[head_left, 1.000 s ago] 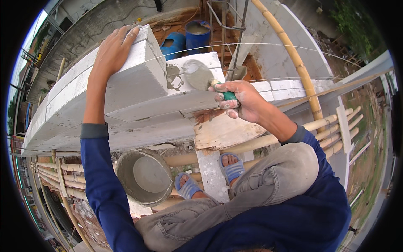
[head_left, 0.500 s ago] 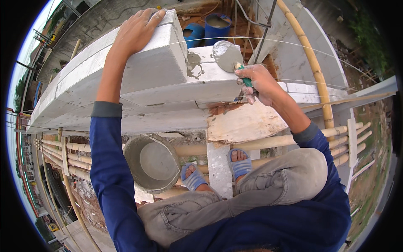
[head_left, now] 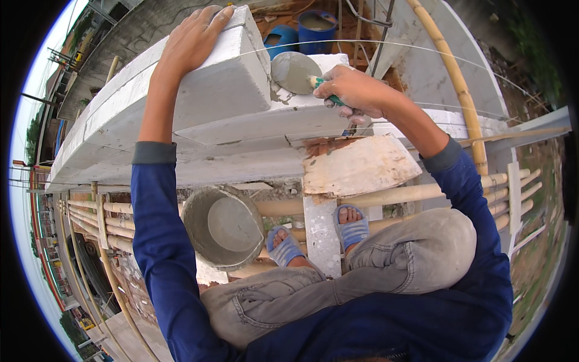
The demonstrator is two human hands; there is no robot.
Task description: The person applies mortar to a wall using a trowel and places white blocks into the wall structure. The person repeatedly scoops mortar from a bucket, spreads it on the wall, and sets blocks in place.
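Note:
My left hand point(head_left: 192, 41) lies flat, fingers stretched out, on top of a white block point(head_left: 226, 84) at the end of the wall's upper course. In my right hand point(head_left: 356, 93) is a trowel with a round, mortar-smeared blade point(head_left: 293, 72) and a green handle point(head_left: 321, 82). The blade lies close beside the block's end face, over grey mortar point(head_left: 281, 95) on the lower course; whether it touches the block I cannot tell. A string point(head_left: 422, 47) runs across in front of the block and past the trowel.
Between the wall and my legs stands a round bucket point(head_left: 223, 228) with grey mortar inside. A worn board point(head_left: 362, 168) lies near the wall's foot. Bamboo poles point(head_left: 398, 196) and a plank point(head_left: 322, 235) lie under my sandaled feet. Blue drums point(head_left: 317, 31) stand behind the wall; a bamboo pole point(head_left: 456, 90) rises at right.
The trowel in my right hand has moved left, from over the lower course to beside the block's end. My left hand stays on the block. The view has shifted slightly.

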